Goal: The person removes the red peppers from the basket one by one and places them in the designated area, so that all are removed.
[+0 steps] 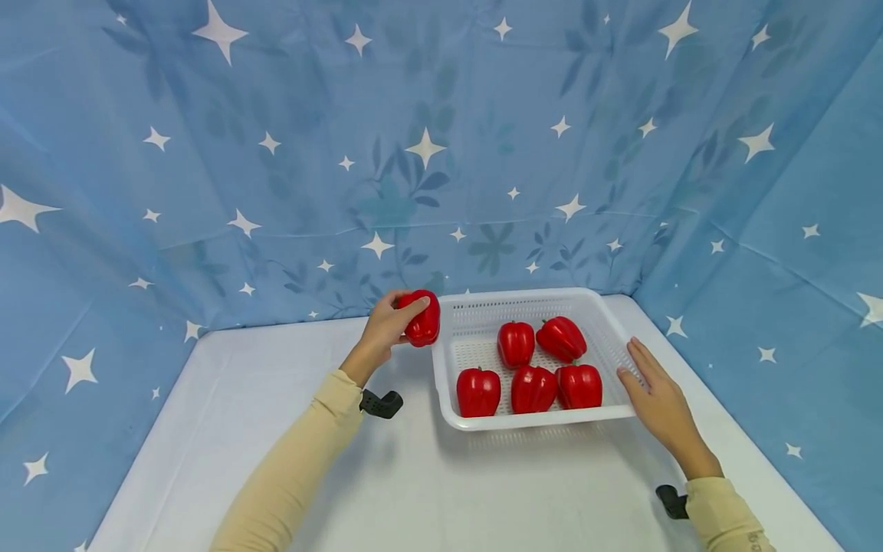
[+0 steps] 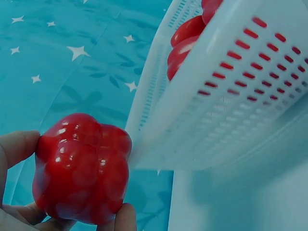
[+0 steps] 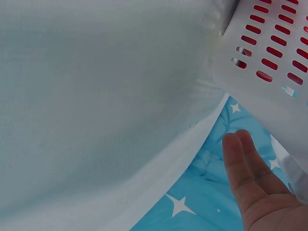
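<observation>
My left hand (image 1: 382,330) holds a glossy red bell pepper (image 1: 425,320) just beyond the left rim of a white plastic basket (image 1: 486,423). In the left wrist view, thumb and fingers curl round the pepper (image 2: 82,168), its lobed end facing the camera. Several more red bell peppers (image 1: 516,344) lie inside the basket, mostly along its front and right part. My right hand (image 1: 664,402) is at the basket's right side with its fingers straight. The right wrist view has these fingers (image 3: 237,166) beside the slotted wall (image 3: 269,103); whether they touch it I cannot tell.
The basket stands on a white-covered table (image 1: 276,429), towards its back right. Blue curtains (image 1: 310,153) with white stars hang behind the table and along its sides. A black wrist device (image 1: 381,404) sits at the left cuff, another (image 1: 671,502) at the right.
</observation>
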Available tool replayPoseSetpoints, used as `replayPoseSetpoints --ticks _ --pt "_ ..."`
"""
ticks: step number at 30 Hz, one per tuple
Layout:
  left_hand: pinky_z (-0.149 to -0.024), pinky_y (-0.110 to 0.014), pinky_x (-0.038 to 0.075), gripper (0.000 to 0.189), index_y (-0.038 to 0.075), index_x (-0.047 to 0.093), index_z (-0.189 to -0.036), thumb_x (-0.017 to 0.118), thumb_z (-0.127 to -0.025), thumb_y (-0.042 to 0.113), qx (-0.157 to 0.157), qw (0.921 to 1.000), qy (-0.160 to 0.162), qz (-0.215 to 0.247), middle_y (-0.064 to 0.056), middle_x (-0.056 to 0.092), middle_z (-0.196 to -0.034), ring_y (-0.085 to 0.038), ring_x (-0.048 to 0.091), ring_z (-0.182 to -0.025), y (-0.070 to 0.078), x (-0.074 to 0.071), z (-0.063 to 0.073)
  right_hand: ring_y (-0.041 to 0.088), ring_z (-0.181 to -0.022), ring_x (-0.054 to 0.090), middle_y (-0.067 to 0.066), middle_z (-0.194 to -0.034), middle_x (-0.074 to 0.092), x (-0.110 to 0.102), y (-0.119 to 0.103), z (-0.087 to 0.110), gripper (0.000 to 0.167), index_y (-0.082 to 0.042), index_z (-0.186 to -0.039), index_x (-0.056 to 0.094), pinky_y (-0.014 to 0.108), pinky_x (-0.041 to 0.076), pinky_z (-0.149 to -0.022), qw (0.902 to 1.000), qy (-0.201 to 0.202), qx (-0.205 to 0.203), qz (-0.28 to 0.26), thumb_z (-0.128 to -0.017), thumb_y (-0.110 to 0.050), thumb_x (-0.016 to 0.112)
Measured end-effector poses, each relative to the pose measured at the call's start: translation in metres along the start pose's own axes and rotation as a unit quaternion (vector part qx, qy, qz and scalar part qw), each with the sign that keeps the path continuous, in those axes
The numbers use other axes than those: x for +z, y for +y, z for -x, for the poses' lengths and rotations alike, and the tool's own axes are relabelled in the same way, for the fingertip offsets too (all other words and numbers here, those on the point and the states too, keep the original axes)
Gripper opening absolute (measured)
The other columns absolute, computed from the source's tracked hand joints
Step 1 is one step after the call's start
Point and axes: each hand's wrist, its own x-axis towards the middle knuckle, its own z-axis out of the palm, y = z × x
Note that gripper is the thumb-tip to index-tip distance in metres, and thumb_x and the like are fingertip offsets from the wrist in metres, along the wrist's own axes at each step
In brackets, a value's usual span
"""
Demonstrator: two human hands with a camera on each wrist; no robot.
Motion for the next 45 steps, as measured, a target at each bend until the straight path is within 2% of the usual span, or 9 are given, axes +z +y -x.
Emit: replayPoseSetpoints --ticks 6,16,22,30,45 --pt "-0.098 -0.052 0.059 0.062 0.002 0.048 -0.153 0.072 -0.102 0.028 -0.007 0.9999 0.012 -0.002 -0.020 0.050 -0.150 -0.041 0.052 -0.134 -0.006 -0.012 -0.003 0.058 -0.152 0.025 0.026 -0.172 0.023 -0.002 0.000 -0.001 0.066 -0.001 -0.168 0.028 0.083 0.034 -0.103 1.0000 0.003 0.002 -0.003 -0.114 -0.036 0.046" --pt "-0.102 -0.054 0.057 0.065 0.002 0.046 -0.156 0.072 -0.102 0.027 -0.035 0.9991 0.017 -0.018 -0.021 0.048 -0.153 -0.042 0.051 -0.136 -0.030 -0.024 -0.010 0.058 -0.152 0.025 0.025 -0.173 0.023 -0.003 0.000 -0.003 0.066 -0.003 -0.168 0.027 0.082 0.034 -0.104 0.9999 0.005 0.007 -0.011 -0.115 -0.036 0.046" --pt "-0.104 -0.053 0.055 0.061 0.001 0.049 -0.152 0.072 -0.102 0.025 -0.038 0.9984 0.024 -0.036 -0.023 0.050 -0.151 -0.043 0.054 -0.132 -0.045 -0.026 -0.013 0.057 -0.153 0.024 0.025 -0.173 0.022 -0.003 0.001 -0.004 0.066 -0.003 -0.169 0.026 0.082 0.033 -0.104 0.9999 0.004 0.011 -0.007 -0.115 -0.037 0.045" --pt "-0.107 -0.053 0.053 0.056 0.002 0.052 -0.150 0.070 -0.103 0.027 -0.052 0.9952 0.013 -0.082 -0.023 0.053 -0.148 -0.041 0.054 -0.130 -0.057 -0.026 -0.015 0.057 -0.154 0.021 0.024 -0.174 0.019 -0.003 -0.001 -0.003 0.067 -0.003 -0.169 0.024 0.082 0.033 -0.104 0.9997 -0.005 0.023 -0.012 -0.115 -0.037 0.045" --pt "-0.110 -0.056 0.049 0.054 0.000 0.052 -0.150 0.068 -0.104 0.023 -0.055 0.9935 0.017 -0.099 -0.024 0.051 -0.151 -0.042 0.050 -0.134 -0.074 -0.028 -0.018 0.058 -0.154 0.021 0.025 -0.174 0.019 -0.001 -0.003 -0.001 0.068 -0.003 -0.169 0.024 0.082 0.034 -0.102 0.9996 -0.008 0.025 -0.013 -0.115 -0.038 0.044"
